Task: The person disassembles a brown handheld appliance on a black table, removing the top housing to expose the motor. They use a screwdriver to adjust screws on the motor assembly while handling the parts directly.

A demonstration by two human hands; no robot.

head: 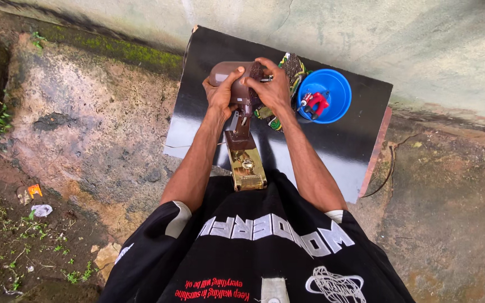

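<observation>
Both hands close on a brown, rounded plastic appliance housing (232,76) that sits at the far middle of a black glossy rectangular board (332,146). Left hand (220,95) wraps the housing's near side, fingers curled over its top; right hand (272,87) presses against the right end, where a small dark metal tool or bit (267,79) shows between the fingers, too small to identify. From the housing a brown neck runs straight back toward the person and ends in a shiny gold-coloured metal base (246,166), so the long axis of the whole piece lies along the line of sight, between the two forearms. Neither hand is clearly nearer; they meet on the housing from opposite sides. Just right of the right hand, partly hidden behind it, lies a green and yellow patterned mesh piece (293,68). Beside that stands a round blue plastic bowl (332,84) holding a red plastic part (315,102). Nothing stands between hands and housing. Beyond the board rises a stained concrete wall (422,45); weathered stone ground (85,129) with moss lies to the left.
</observation>
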